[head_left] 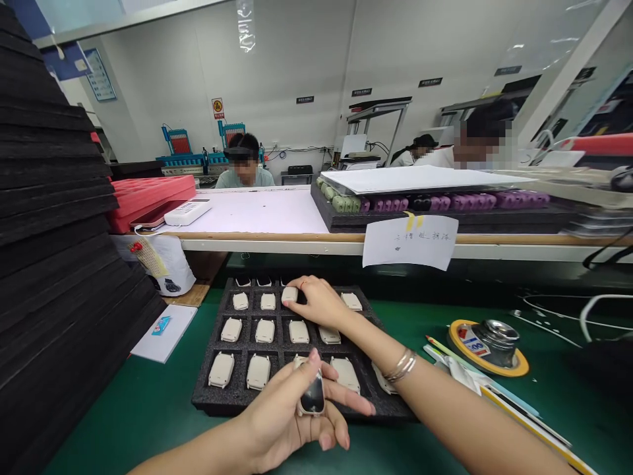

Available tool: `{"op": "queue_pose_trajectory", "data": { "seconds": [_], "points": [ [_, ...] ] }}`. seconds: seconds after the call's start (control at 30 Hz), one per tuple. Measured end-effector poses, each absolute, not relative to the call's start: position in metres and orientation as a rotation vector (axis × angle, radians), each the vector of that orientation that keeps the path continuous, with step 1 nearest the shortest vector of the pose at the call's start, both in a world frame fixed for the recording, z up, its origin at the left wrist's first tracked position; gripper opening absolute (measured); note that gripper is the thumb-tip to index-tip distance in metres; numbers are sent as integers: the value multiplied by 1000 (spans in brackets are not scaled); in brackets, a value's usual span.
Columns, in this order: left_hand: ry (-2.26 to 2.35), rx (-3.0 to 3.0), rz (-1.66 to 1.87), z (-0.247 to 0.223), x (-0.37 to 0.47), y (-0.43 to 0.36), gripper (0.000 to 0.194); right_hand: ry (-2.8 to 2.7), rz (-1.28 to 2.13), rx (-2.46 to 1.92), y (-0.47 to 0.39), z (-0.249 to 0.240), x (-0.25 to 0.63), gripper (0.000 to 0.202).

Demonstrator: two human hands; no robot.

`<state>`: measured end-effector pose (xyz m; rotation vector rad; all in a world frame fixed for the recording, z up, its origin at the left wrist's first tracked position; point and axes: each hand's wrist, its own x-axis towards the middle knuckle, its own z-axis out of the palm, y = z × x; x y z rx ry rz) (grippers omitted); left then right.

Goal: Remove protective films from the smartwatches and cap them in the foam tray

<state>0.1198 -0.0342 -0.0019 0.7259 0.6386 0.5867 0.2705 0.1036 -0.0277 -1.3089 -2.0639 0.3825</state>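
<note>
In the head view, we are working with both hands over a black foam tray (222, 404), which is lying on the green table (113, 422). Our left hand (279, 409) is facing palm up near the front edge; its thumb and index finger are holding a watch (312, 398), dark glass toward us, while the other fingers are spreading loosely. Our right hand (322, 305) is reaching across to a far row, and its thumb and fingertip are pinching a pale case (289, 295) at its edges. We cannot tell whether this case is touching the foam. Other pale cases (265, 331) are lying in the compartments, backs upward.

For good handling, we should be gripping only the frame, because the glass is probably taking fingerprints easily. We should also be keeping the pale case level and in line with the compartment walls, so that its corners are not catching. The bracelets (403, 365) are hanging close to the tray's right side, so a raised wrist is safer.
</note>
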Motion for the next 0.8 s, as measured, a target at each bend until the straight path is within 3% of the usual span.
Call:
{"op": "queue_pose_trajectory", "data": {
  "seconds": [0.1, 0.27, 0.4, 0.47, 0.6, 0.8],
  "points": [
    [600, 875, 564, -1, 118, -32, 58, -2031, 404, -1258, 103, -32, 268, 29],
    [686, 1016, 614, 1, 114, -27, 60, -1869, 431, -1123, 46, 9, 283, 31],
    [636, 908, 692, 1, 113, -24, 58, -2091, 498, -758, -15, 29, 292, 36],
    [612, 858, 735, 1, 113, -23, 52, -2196, 401, -770, -31, 28, 292, 33],
    [575, 764, 783, 3, 113, -23, 40, -2173, 332, -756, -34, 21, 286, 9],
    [570, 706, 843, 6, 111, -23, 38, -1770, 355, -698, -24, 19, 280, 9]
  ]
}}
